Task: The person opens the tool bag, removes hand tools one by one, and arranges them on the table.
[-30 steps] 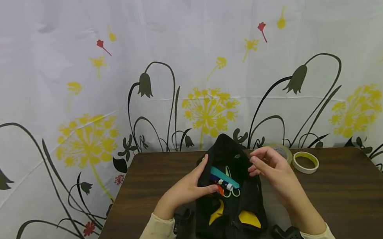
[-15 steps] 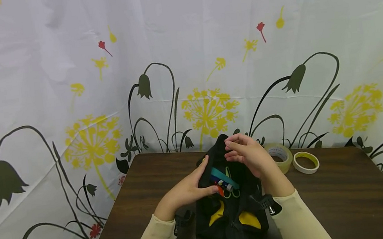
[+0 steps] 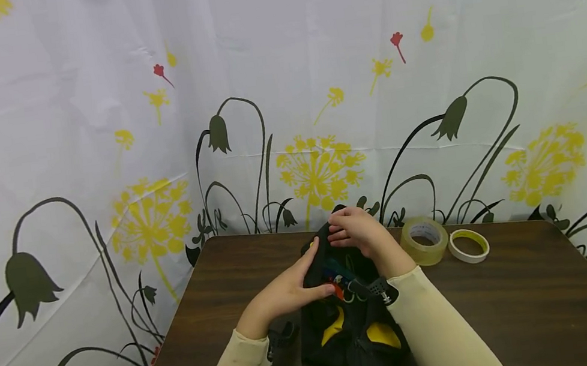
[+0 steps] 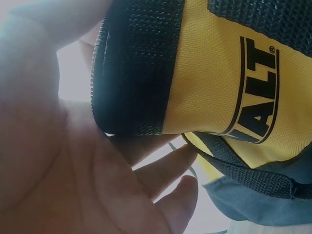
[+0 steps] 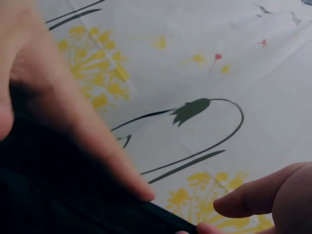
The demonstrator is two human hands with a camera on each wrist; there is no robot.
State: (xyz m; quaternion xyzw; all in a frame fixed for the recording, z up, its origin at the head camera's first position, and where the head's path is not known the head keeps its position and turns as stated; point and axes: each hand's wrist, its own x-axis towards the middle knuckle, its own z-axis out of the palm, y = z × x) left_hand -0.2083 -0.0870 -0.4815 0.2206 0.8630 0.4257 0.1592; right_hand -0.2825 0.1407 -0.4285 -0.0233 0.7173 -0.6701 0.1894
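A black and yellow tool bag [image 3: 332, 335] with a zip edge stands on the table in the head view. My left hand [image 3: 284, 290] grips its left rim, thumb inside the mouth; in the left wrist view the palm lies beside the zipped edge and the yellow side printed "ALT". My right hand [image 3: 362, 235] reaches across the opening to the rim's far end. In the right wrist view its fingertips [image 5: 207, 228] meet the dark rim, but whether they pinch it is hidden. A teal item [image 3: 337, 270], an orange piece [image 3: 338, 291] and green-handled scissors [image 3: 347, 297] show inside, partly covered.
A roll of clear packing tape [image 3: 437, 255] stands right of the bag, beside a smaller white roll of tape [image 3: 467, 257]. The dark wooden table [image 3: 524, 301] ends at a flower-printed curtain [image 3: 429, 131] behind it.
My right hand has moved left from beside the bag to its far rim, uncovering the clear tape roll and shading the contents. The left hand has kept its hold.
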